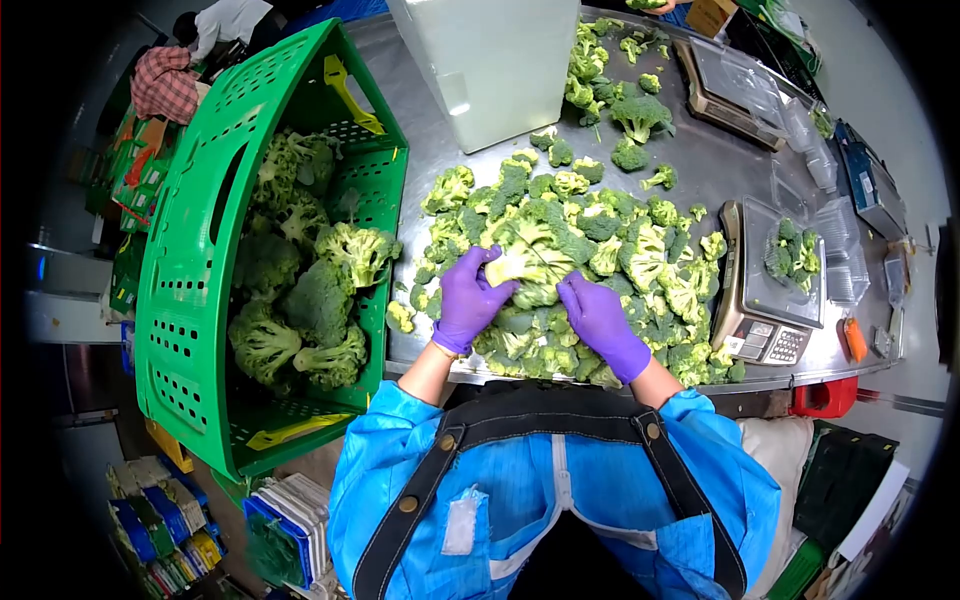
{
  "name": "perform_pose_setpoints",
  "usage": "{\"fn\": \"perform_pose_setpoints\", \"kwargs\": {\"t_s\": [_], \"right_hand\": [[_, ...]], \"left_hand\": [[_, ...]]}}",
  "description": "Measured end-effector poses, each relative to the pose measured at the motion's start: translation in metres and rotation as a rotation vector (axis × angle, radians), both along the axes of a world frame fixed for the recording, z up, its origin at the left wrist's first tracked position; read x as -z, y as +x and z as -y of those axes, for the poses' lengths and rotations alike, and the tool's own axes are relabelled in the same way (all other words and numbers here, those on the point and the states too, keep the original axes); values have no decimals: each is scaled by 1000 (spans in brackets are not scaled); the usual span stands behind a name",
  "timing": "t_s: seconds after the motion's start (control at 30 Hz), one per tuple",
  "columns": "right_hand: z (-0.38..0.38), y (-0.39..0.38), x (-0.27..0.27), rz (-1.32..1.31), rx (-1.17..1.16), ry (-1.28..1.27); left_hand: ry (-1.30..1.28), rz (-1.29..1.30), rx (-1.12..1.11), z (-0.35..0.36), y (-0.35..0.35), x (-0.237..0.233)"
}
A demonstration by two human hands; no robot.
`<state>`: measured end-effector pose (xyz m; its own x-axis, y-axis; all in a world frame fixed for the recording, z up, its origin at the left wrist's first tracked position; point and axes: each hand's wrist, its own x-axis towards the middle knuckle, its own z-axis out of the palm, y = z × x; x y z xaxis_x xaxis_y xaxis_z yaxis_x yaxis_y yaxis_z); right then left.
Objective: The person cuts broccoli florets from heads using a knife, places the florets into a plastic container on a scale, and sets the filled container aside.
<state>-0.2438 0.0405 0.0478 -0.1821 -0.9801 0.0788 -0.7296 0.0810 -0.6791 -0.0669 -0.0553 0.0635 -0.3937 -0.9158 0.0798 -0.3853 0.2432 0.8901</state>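
Note:
Between my purple-gloved hands is a large broccoli head (540, 245), its pale cut stem side turned partly towards me. My left hand (472, 298) grips its left side near the stem, thumb and fingers closed on it. On the other side my right hand (602, 322) holds the lower right edge with its fingers. Beneath and around both hands spreads a pile of cut broccoli florets (650, 260) on the metal table (425, 150). To the left, a tilted green crate (205, 290) holds several whole broccoli heads (320, 300).
A pale upright bin (495, 70) stands at the back of the table. At right, a scale (765, 320) carries a clear tray of florets (793, 253). Another scale (735, 90) and stacked clear trays (845, 245) lie beyond. Co-workers (165, 80) are at the far left.

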Motion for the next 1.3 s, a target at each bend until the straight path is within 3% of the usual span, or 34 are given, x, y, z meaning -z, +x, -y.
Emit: {"fn": "perform_pose_setpoints", "kwargs": {"t_s": [0.07,0.13,0.27,0.4,0.47,0.8,1.0,1.07,1.3], "right_hand": [[-5,-1,0,-25,18,-1],[-12,-5,4,2,37,-12],[-17,-13,8,30,72,57],[-20,-22,16,155,78,64],[-23,-24,18,358,138,124],[-32,-32,6,532,133,216],[-27,-20,18,227,58,114],[-22,-13,16,-17,99,17],[-7,-6,10,-111,78,117]], "left_hand": [[81,-110,37,-5,-4,18],[20,-40,67,-7,-5,24],[-47,-5,110,-10,-17,1],[-167,29,137,-13,-29,-5],[-208,42,164,-15,-34,-5],[-266,53,130,-17,-30,-4],[-176,57,131,-11,-15,4],[-131,32,137,-11,-13,7],[-138,32,137,-15,-6,22]]}}
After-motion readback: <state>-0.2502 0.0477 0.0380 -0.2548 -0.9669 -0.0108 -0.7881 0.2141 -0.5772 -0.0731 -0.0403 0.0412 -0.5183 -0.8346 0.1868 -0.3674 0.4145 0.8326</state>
